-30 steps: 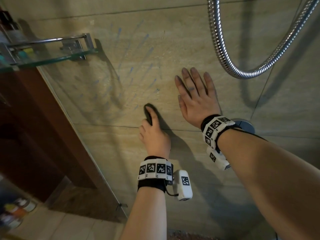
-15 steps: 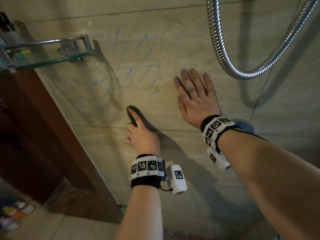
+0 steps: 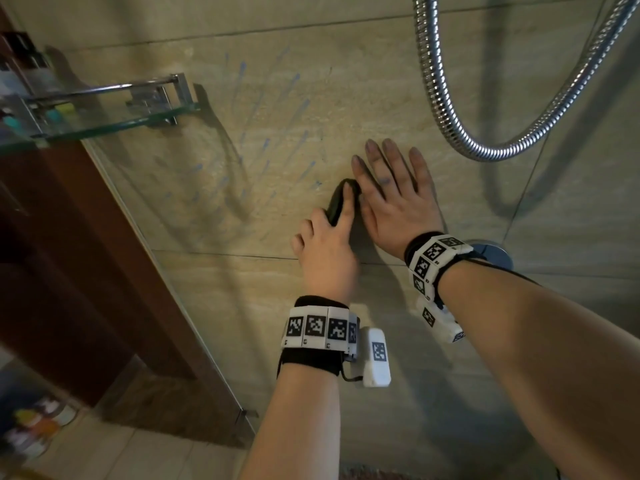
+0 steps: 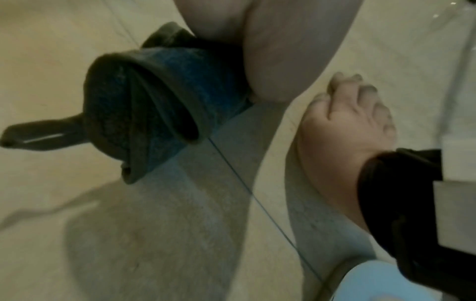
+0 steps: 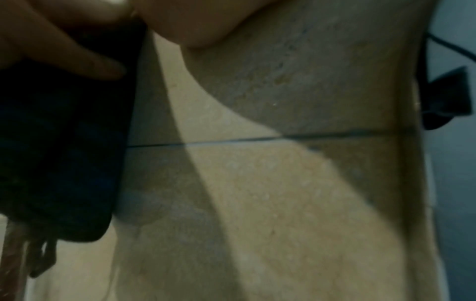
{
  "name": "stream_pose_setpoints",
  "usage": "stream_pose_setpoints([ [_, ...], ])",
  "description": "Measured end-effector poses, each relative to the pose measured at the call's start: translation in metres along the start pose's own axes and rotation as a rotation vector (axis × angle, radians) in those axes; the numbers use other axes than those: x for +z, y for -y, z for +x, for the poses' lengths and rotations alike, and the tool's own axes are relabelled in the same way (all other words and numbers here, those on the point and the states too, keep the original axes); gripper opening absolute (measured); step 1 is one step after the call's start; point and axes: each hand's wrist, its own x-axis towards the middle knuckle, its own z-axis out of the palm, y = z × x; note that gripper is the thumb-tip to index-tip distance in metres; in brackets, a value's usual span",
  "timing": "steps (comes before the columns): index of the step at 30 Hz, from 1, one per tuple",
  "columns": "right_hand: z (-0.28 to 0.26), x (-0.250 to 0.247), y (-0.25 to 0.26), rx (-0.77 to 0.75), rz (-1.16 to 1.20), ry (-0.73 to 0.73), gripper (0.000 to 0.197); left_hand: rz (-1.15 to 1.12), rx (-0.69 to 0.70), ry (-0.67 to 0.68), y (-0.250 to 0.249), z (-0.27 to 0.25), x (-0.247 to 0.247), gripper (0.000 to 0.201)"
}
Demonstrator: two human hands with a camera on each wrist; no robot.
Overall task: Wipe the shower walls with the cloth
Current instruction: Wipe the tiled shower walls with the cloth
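Note:
The beige tiled shower wall (image 3: 346,98) carries faint blue streaks (image 3: 263,147) left of centre. My left hand (image 3: 329,244) grips a folded dark blue cloth (image 3: 337,204) and presses it against the wall, right beside my other hand's thumb. In the left wrist view the cloth (image 4: 159,101) shows as a rolled dark bundle under my palm. My right hand (image 3: 391,199) lies flat on the wall with its fingers spread and holds nothing. The right wrist view shows the cloth (image 5: 61,142) as a dark mass at the left.
A chrome shower hose (image 3: 446,109) loops down at the upper right. A glass shelf (image 3: 104,126) with a metal rail juts out at the upper left, holding small bottles. A glass panel edge (image 3: 180,289) runs diagonally down the left. A round chrome fitting (image 3: 491,251) sits behind my right wrist.
My left hand slid the cloth left and down, then back right and up until it sits against my right hand. The right hand has stayed flat on the wall.

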Motion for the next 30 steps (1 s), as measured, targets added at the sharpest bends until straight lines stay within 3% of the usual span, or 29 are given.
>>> stream_pose_setpoints([
  [3,0.000,0.000,0.001,0.001,-0.005,-0.011,0.054,0.048,-0.035,-0.024,0.006,0.007,-0.007,0.085],
  [9,0.000,0.000,0.001,0.003,0.003,0.021,0.055,-0.078,-0.454,-0.066,0.034,0.017,-0.008,0.087],
  [11,-0.001,0.000,0.000,0.003,-0.004,0.019,0.054,-0.098,-0.530,-0.041,0.034,0.016,-0.006,0.082],
  [15,-0.001,0.001,0.001,0.001,0.025,0.009,0.054,-0.107,-0.475,-0.019,0.011,0.016,-0.005,0.080],
  [19,-0.001,0.002,0.000,0.006,0.022,0.008,0.057,-0.060,-0.213,-0.071,-0.007,0.015,-0.007,0.086],
  [22,-0.001,0.003,0.000,0.007,0.022,0.024,0.059,0.011,-0.117,-0.121,-0.003,0.020,-0.013,0.084],
  [24,-0.001,0.002,0.000,0.018,0.026,0.047,0.058,0.056,-0.124,-0.126,0.004,0.023,-0.016,0.084],
  [30,-0.002,0.003,0.000,0.008,0.019,0.071,0.056,0.021,-0.370,-0.139,0.018,0.025,-0.015,0.086],
])
